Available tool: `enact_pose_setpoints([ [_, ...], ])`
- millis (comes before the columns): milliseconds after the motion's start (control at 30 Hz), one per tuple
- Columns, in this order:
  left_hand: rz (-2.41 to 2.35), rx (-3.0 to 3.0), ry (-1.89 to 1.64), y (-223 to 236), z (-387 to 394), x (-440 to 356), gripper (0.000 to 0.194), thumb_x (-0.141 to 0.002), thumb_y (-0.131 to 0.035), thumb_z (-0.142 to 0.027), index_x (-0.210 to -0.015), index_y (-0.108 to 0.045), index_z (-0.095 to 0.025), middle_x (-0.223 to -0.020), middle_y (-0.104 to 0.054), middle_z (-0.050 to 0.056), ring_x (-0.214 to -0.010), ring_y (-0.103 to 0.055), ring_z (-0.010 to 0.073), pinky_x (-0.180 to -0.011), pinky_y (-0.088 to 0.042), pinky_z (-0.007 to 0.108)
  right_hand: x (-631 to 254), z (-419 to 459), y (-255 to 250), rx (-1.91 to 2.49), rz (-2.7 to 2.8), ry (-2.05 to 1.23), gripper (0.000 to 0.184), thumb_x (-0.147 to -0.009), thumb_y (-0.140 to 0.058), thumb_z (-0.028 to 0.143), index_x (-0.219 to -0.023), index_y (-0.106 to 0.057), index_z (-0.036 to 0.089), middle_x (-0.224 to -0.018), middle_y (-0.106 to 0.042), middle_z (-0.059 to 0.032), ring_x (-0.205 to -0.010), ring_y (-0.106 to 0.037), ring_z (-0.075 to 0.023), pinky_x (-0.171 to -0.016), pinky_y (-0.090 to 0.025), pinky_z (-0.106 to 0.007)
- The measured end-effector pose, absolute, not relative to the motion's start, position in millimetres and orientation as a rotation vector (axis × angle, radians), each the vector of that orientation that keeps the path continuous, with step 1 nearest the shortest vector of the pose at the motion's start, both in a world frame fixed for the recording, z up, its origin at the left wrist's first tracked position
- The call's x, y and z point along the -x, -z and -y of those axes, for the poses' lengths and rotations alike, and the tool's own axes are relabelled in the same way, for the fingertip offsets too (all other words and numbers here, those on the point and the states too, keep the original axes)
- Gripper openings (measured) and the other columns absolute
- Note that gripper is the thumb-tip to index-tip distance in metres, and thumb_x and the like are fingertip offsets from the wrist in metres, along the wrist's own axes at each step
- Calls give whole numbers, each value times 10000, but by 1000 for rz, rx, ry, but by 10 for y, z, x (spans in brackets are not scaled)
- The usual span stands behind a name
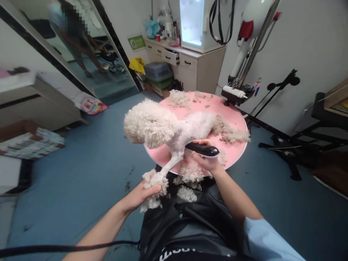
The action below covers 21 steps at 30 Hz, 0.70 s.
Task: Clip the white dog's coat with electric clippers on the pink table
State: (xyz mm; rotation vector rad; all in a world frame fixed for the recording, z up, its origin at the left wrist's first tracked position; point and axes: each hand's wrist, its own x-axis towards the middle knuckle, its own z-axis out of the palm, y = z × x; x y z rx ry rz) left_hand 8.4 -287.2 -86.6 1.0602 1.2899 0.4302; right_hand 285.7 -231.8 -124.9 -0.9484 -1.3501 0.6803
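Observation:
A small white curly dog (163,127) stands on a round pink grooming table (233,116), its head toward the left. My left hand (141,195) is closed around the fluffy paw of its stretched front leg, off the table's near edge. My right hand (206,159) grips a black and white electric clipper (202,149), its head pressed against the dog's chest at the top of that leg. Clumps of cut white fur (187,174) lie on the table edge and on my black apron (190,224).
A blower on a stand (250,32) and a tool tray (235,94) rise behind the table. A cabinet with drawers (187,65) lines the back wall, a pet carrier (157,70) beside it. A black stand (282,87) is at right. A black cord (54,248) crosses my left arm.

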Motion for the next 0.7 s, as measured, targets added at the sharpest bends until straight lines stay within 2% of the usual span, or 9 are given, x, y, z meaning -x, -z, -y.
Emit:
enact_pose_setpoints([
  [133, -1292, -1053, -413, 900, 2871, -64, 582, -536, -831, -599, -896, -661, -175, -873, -719, 69, -860, -641, 260, -869, -523, 389, -2839, 2372, 1387, 1013, 1381, -697, 363, -747, -732, 329, -1036, -522, 263, -1061, -713, -73, -1003, -705, -232, -942, -561, -428],
  [300, -1288, -1037, -410, 884, 2868, -50, 557, -551, -833, -559, -938, -676, -190, -960, -732, 77, -939, -646, 280, -890, -519, 385, -2803, 2352, 1378, 919, 1224, -655, 369, -773, -710, 341, -1046, -473, 268, -1091, -706, -75, -1047, -693, -238, -986, -537, -478],
  [467, -1313, -1016, -415, 874, 2865, -29, 538, -551, -831, -535, -924, -652, -192, -951, -723, 68, -910, -639, 261, -835, -517, 354, -2775, 2381, 1389, 982, 1311, -723, 376, -713, -726, 299, -999, -484, 266, -1043, -724, -78, -954, -713, -236, -887, -575, -441],
  [700, -1334, -947, -433, 905, 2839, 21, 568, -479, -855, -519, -863, -626, -169, -768, -668, 23, -749, -600, 199, -749, -496, 324, -2779, 2319, 1316, 934, 1129, -806, 400, -780, -642, 436, -1026, -368, 279, -1058, -741, -85, -981, -716, -259, -908, -565, -492],
])
